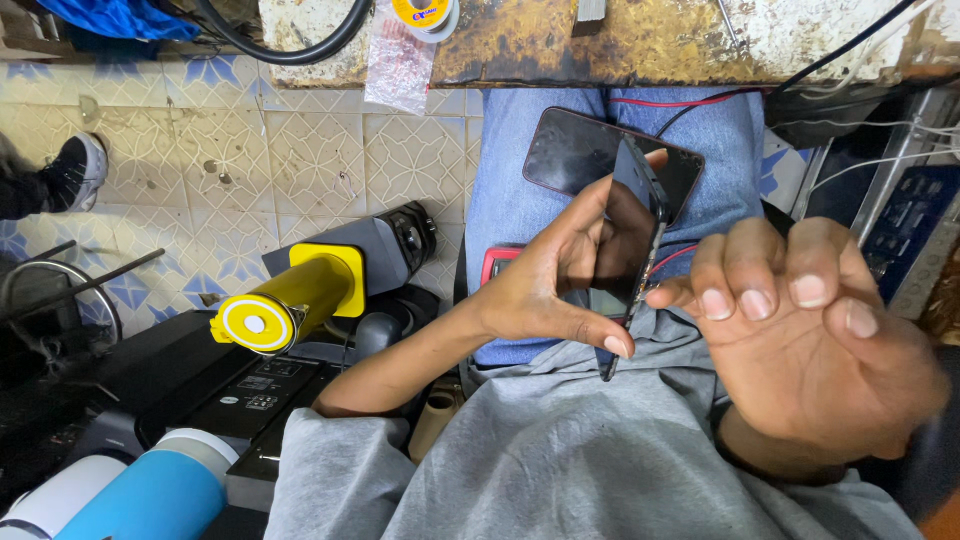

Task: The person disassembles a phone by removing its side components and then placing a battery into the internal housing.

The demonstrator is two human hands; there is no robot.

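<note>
My left hand (560, 280) grips a black phone screen panel (640, 215) edge-on above my lap, thumb under its lower end and fingers along its back. My right hand (800, 340) is beside it on the right, fingers curled, with a fingertip touching the panel's right edge. Behind it, a second dark phone (570, 150) lies flat on my blue-jeaned thigh (510, 190). A red-edged phone (495, 262) peeks out under my left wrist. Red and black wires (690, 105) run across the jeans.
A worn workbench edge (640, 40) crosses the top, with a solder spool (425, 14) and a clear plastic bag (398, 65). On the left stand a yellow and black tool (300, 300), dark equipment and a blue cylinder (150, 495). Another person's shoe (75, 170) rests on the tiled floor.
</note>
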